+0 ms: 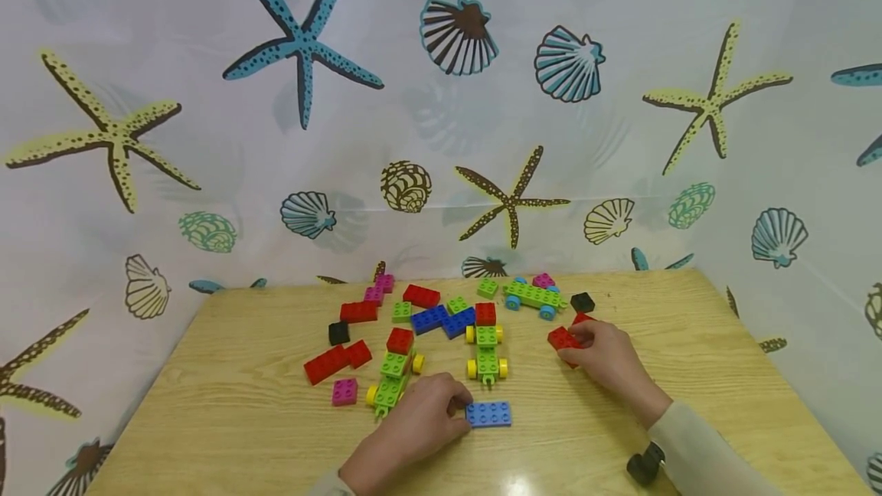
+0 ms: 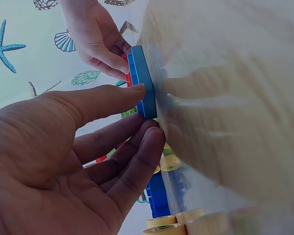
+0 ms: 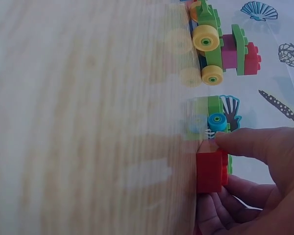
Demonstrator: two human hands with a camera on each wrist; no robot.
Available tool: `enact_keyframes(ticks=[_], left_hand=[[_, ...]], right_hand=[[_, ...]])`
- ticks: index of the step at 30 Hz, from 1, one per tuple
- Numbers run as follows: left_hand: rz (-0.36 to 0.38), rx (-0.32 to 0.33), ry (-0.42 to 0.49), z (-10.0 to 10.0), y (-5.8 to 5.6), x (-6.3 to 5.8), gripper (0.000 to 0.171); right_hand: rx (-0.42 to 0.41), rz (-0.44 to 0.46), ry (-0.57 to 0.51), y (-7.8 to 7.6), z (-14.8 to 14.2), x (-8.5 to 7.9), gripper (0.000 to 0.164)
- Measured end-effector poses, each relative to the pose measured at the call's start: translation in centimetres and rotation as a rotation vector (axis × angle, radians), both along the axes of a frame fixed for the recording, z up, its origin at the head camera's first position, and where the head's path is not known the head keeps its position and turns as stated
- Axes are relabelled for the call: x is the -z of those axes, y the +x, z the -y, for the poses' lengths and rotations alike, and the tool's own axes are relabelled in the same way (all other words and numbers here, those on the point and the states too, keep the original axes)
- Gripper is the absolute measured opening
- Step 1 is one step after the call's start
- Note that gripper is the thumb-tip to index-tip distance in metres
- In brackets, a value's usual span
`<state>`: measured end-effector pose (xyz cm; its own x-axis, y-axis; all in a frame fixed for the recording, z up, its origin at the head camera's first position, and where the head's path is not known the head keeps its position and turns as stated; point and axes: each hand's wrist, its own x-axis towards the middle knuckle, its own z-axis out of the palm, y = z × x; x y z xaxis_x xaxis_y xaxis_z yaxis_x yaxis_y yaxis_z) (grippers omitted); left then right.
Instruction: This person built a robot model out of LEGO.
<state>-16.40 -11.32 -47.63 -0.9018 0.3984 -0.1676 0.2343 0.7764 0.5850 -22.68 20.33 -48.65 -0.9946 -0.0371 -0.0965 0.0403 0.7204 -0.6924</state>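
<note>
On the near part of the table, my left hand point(image 1: 422, 423) pinches a light blue toy brick point(image 1: 489, 414) at its left end. In the left wrist view, thumb and fingertips meet the sides of that light blue brick point(image 2: 143, 78). Farther right, my right hand point(image 1: 609, 358) pinches a red toy brick point(image 1: 563, 339) between thumb and fingers. The right wrist view has this red brick point(image 3: 209, 171) low at the tabletop. Another red brick point(image 1: 584, 318) lies just behind, partly hidden by the fingers.
Two green toy cars with yellow wheels, one left point(image 1: 391, 389) and one central point(image 1: 487, 362), carry red bricks. A green car base point(image 1: 534, 295) with blue wheels stands at the back. Red, blue, black and pink bricks lie around; a black object point(image 1: 644, 465) sits by the right sleeve.
</note>
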Motion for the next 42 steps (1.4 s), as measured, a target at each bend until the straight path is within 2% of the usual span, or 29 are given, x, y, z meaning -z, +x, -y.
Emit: enact_keyframes(ticks=[9, 17, 29, 38, 42], left_hand=[[-0.01, 0.007, 0.013, 0.1, 0.0, 0.1, 0.026], [-0.019, 0.024, 0.037, 0.3, -0.1, 0.5, 0.025], [-0.02, 0.016, 0.02, 0.2, 0.1, 0.3, 0.025], [-0.017, 0.014, 0.012, 0.1, 0.1, 0.1, 0.025], [-0.017, 0.021, 0.021, 0.2, -0.1, 0.4, 0.024]], right_hand=[[-0.013, -0.006, 0.012, 0.0, 0.0, -0.1, 0.048], [-0.03, 0.029, -0.015, 1.3, 0.5, -0.7, 0.043], [-0.216, 0.0, -0.049, 3.6, 2.7, -1.1, 0.033], [-0.313, 0.032, -0.067, 4.3, 3.9, -1.3, 0.031], [-0.366, 0.04, -0.078, 4.6, 4.2, -1.3, 0.031]])
